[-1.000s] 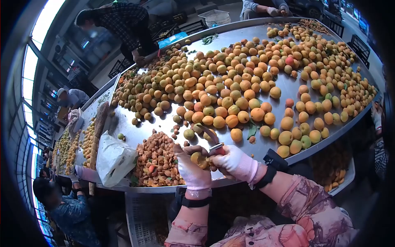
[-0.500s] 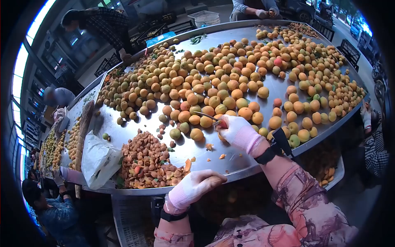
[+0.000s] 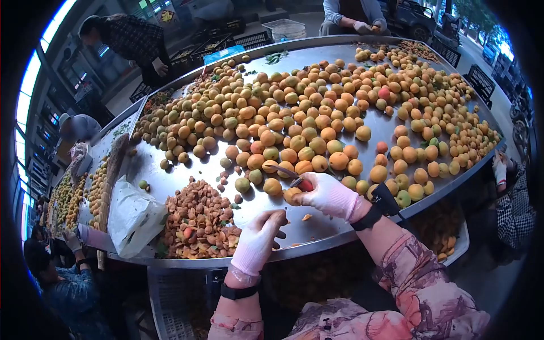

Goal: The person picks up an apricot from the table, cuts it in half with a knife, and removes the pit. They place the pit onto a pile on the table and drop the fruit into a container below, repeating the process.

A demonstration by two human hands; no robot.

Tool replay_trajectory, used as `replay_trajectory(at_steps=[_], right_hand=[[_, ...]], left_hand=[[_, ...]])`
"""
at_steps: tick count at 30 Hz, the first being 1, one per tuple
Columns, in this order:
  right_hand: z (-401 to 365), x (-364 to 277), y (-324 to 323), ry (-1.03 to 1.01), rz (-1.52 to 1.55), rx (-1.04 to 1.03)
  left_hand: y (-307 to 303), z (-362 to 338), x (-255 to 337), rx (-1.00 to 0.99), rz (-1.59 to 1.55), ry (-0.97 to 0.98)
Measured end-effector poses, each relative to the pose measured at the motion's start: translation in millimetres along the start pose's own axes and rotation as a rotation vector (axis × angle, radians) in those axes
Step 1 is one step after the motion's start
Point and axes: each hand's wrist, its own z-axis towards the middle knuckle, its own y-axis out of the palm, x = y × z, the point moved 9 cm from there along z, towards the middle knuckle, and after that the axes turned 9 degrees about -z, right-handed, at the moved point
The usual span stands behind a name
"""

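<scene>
My right hand point(image 3: 330, 198), in a white glove with a pink cuff, grips a knife point(image 3: 306, 185) with a red handle and a curved blade that points left. At its fingertips, under the blade, is an orange apricot point(image 3: 292, 196). My left hand point(image 3: 260, 237), gloved alike, hovers by the table's near edge with its fingers bent and apart; I see nothing in them. Left of it lies a heap of brownish pits and apricot scraps point(image 3: 199, 224). Many whole apricots point(image 3: 294, 130) spread over the metal table point(image 3: 317, 229) beyond both hands.
A white plastic bag point(image 3: 136, 218) lies at the table's left corner. Under the right edge stands a white bin point(image 3: 460, 241) of apricot pieces. Crates point(image 3: 252, 41) stand behind the table. Several people are around it, one gloved person point(image 3: 357, 20) at the far side.
My right hand has moved slightly down with the knife, and an apricot now shows at its fingertips. My left hand has risen from lying flat, its fingers now bent. The view has shifted slightly.
</scene>
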Motion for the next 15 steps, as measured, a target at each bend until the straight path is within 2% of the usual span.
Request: replay_trajectory(at_steps=[2, 3, 4, 6, 7, 8, 11, 12, 14, 15], right_hand=[[-12.4, -6.9, 17.0, 0.048, 0.374, -0.098], [-23.1, -30.9, 15.9, -0.049, 0.49, -0.091], [-26.1, -31.9, 20.5, -0.055, 0.401, -0.111], [-38.2, -48.9, 13.4, -0.221, 0.172, -0.018], [-38.3, -62.7, 4.7, -0.328, 0.164, 0.063], [-46.1, -38.9, 3.1, -0.028, 0.291, -0.134], [-52.9, -23.6, -48.7, 0.047, 0.073, 0.078], [-50.1, -18.9, -65.7, -0.186, -0.235, 0.253], [-53.7, 12.2, -73.8, -0.028, -0.619, 0.253], [-59.9, 16.0, -74.8, 0.052, -0.697, 0.22]], left_hand=[[-0.3, 1.8, -4.0, 0.046, -0.119, 0.007], [2.2, 3.0, -6.5, 0.04, -0.199, 0.007], [5.6, 4.4, -8.8, 0.03, -0.28, 0.005], [8.9, 6.6, -12.0, 0.036, -0.377, 0.033], [9.3, 6.3, -10.4, 0.037, -0.383, 0.062], [10.0, 5.8, -7.2, 0.039, -0.392, 0.093], [1.6, 6.7, -2.9, 0.111, -0.462, 0.14], [-2.5, 8.5, -3.8, 0.129, -0.483, 0.146], [-6.5, 7.5, -2.0, 0.161, -0.538, 0.169], [-6.1, 7.3, 0.2, 0.165, -0.534, 0.171]])
